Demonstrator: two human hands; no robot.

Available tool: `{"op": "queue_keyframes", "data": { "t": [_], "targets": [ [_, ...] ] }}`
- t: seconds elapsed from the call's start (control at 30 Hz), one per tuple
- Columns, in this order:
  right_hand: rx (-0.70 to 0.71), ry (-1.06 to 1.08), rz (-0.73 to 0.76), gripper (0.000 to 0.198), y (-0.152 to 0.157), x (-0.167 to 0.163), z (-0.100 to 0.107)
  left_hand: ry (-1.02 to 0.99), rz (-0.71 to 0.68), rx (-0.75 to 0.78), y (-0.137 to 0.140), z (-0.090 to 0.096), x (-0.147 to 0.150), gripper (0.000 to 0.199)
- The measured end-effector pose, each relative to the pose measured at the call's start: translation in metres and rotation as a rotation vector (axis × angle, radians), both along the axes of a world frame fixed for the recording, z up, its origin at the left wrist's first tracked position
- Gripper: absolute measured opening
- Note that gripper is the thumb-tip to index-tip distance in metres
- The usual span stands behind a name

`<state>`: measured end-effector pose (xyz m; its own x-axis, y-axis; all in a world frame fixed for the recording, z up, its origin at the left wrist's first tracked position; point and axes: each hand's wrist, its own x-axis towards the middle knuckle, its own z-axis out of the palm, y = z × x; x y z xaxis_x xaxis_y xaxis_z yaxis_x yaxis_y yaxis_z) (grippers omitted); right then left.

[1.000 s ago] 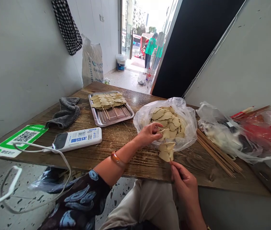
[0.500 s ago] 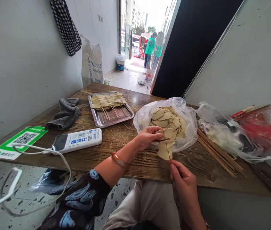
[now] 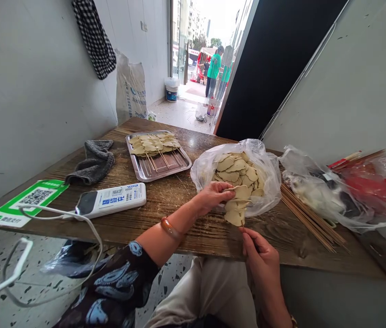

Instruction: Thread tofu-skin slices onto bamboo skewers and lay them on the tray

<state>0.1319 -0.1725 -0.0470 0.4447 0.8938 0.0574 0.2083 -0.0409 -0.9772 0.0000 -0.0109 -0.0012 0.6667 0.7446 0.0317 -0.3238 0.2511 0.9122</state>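
My right hand [image 3: 260, 250] is closed on the lower end of a thin wooden skewer [image 3: 242, 226] near the table's front edge. Several pale, flat slices, perhaps potato, are threaded on that skewer. My left hand [image 3: 215, 197] pinches the topmost slice [image 3: 241, 192] at its left edge, by the skewer's upper end. Just behind the hands, a clear plastic bag [image 3: 203, 169] lies open, full of loose slices [image 3: 235, 167] of the same kind. On a metal tray [image 3: 141, 173] farther left rest finished-looking skewers [image 3: 153, 144] of overlapping slices, sticks toward me.
Bare skewers [image 3: 311, 218] lie in a bundle right of the bag, beside another plastic bag [image 3: 336, 196] and red packaging [image 3: 377, 177]. To the left are a grey cloth [image 3: 92, 161], a white device with a cable [image 3: 112, 200] and a QR-code card [image 3: 25, 202].
Both hands stay almost where they were. The top slice between my left fingers has turned slightly and sits a little lower against the others.
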Motion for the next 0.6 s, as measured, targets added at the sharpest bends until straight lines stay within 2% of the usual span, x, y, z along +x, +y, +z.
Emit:
{"op": "queue_keyframes", "data": {
  "t": [0.13,0.27,0.4,0.5,0.6],
  "targets": [
    [0.001,0.024,-0.018,0.039,0.0,0.001,0.002,0.065,0.003,0.103,0.002,0.004,-0.003,0.041],
    [-0.019,0.081,-0.151,0.044,-0.001,0.008,0.002,0.186,0.218,0.284,0.014,0.001,-0.005,0.03],
    [0.006,0.15,-0.2,0.045,0.0,0.014,0.0,0.521,0.441,0.676,0.023,-0.005,-0.008,0.018],
    [0.004,0.153,-0.184,0.045,0.0,0.016,-0.002,0.789,0.438,0.927,0.024,-0.007,-0.008,0.021],
    [-0.005,0.139,-0.159,0.045,-0.001,0.016,-0.002,1.049,0.385,1.048,0.022,-0.009,-0.007,0.025]
  ]
}}
